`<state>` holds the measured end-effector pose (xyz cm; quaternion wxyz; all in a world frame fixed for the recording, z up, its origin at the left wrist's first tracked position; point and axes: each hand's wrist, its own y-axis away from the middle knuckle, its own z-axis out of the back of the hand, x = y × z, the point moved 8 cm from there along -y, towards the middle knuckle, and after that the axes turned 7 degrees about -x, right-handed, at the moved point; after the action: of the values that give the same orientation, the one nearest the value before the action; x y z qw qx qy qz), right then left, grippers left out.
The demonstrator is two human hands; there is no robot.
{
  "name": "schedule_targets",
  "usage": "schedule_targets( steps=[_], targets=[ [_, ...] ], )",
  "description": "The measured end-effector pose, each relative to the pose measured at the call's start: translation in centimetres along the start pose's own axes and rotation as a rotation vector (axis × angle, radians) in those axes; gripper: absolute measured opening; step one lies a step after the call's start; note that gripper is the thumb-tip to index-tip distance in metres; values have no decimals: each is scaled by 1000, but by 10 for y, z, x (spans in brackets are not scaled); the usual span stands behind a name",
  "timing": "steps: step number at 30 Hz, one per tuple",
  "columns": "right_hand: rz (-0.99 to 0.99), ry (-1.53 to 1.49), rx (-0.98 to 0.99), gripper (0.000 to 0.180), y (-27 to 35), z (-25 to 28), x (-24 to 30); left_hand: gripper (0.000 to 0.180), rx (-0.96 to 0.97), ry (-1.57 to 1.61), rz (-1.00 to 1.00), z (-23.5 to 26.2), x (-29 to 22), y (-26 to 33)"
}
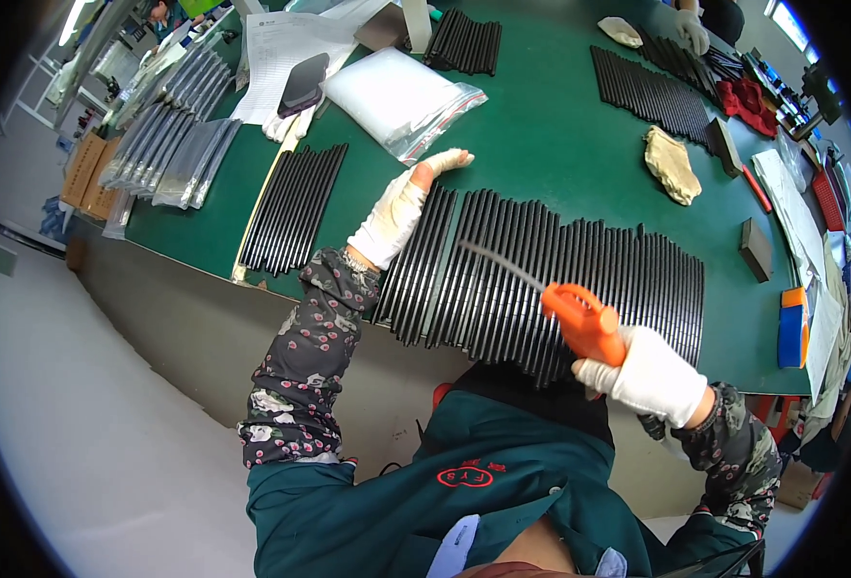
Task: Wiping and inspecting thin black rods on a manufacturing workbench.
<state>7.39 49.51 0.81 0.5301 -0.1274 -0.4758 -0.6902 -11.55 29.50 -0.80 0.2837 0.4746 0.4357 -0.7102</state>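
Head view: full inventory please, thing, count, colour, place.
green table: one, under everything
black strips: one long row, too many to count, in front of the person
black strip batches: further sets left and at the far side
clear zip bag: one, far centre
bagged strips: a stack, grey, left edge
paper sheet: white, far left
beige cloth: one, right
co-worker's gloved hand: far right
orange air blow gun: one, with thin nozzle
left hand: white glove, on the row
right hand: white glove, gripping the gun
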Motion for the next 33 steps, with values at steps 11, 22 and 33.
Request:
schedule_targets(
  steps=[11,22,33],
  targets=[
    [-2,5,-3,33,6,3,-2,77,208,-436,-83,-19,-7,3],
    [-287,-185,-89,24,43,25,-43,59,259,-841,-301,-32,-19,8],
    [-250,-268,-124,23,45,20,-50,57,334,-1159,-359,-47,-20,8]
  ],
)
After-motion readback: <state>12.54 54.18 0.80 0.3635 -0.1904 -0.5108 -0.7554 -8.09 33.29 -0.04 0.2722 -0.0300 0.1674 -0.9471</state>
